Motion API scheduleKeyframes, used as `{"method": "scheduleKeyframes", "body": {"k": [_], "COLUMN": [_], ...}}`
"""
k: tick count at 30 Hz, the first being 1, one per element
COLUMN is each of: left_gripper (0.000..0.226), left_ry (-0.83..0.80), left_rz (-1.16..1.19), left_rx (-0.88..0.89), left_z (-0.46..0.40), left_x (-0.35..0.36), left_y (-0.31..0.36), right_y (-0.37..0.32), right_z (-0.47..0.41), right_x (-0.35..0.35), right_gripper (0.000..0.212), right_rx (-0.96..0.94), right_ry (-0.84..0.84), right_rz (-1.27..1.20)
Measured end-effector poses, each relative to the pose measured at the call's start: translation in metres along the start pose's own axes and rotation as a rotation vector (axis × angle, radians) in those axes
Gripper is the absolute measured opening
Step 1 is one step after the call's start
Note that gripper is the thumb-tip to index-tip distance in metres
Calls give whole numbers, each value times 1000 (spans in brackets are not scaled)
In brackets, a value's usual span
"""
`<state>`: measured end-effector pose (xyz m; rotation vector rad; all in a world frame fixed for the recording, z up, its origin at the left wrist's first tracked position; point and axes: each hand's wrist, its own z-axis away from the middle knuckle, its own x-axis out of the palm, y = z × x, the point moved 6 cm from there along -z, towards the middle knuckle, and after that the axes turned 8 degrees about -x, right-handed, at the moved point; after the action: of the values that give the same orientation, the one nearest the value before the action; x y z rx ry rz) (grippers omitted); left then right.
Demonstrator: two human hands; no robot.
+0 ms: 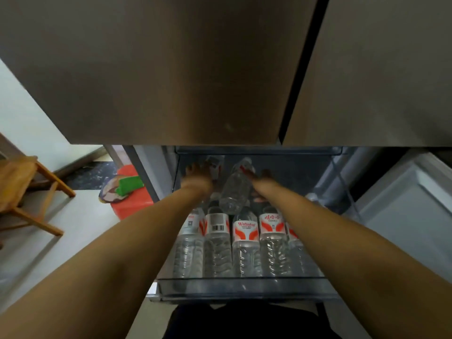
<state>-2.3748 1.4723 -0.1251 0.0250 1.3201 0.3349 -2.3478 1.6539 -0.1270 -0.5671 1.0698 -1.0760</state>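
1. Right grip: fingers curled over the far end of a clear ribbed plastic water bottle, which slants just left of the grip.
2. Left grip: fingers blurred, touching a white-and-red labelled bottle just right of it; cannot tell whether it grasps the bottle.
3. Below both grips: a row of red-labelled water bottles in a transparent plastic fridge drawer.

both arms reach into the open fridge drawer. the right hand holds a clear water bottle tilted above the row of labelled water bottles. the left hand touches a back bottle.
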Motion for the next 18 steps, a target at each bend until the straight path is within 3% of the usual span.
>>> {"method": "scheduleKeyframes", "body": {"k": [3, 6, 8, 12, 16, 18], "left_gripper": [93, 98, 91, 77, 55, 43], "left_ry": [-140, -145, -120, -66, -79, -101], "left_rz": [51, 2, -61, -113, 27, 143], "left_rx": [-45, -50, -23, 45, 22, 20], "left_z": [-15, -19, -16, 2, 11, 20], "left_x": [18, 23, 24, 18, 15, 13], "left_y": [-11, -14, -13, -7, -11, -10], "right_y": [-6, -11, -15, -30, -37, -40], "right_z": [-8, -11, -11, -16, -6, -2], "right_x": [16, 27, 35, 40, 40, 39], "right_gripper": [63, 55, 53, 37, 18, 25], "right_rx": [14, 2, -15, -136, -234, -291], "right_ry": [-5, -100, -152, -39, -14, -18], "right_rz": [0, 114, 123, 165, 173, 181]}}
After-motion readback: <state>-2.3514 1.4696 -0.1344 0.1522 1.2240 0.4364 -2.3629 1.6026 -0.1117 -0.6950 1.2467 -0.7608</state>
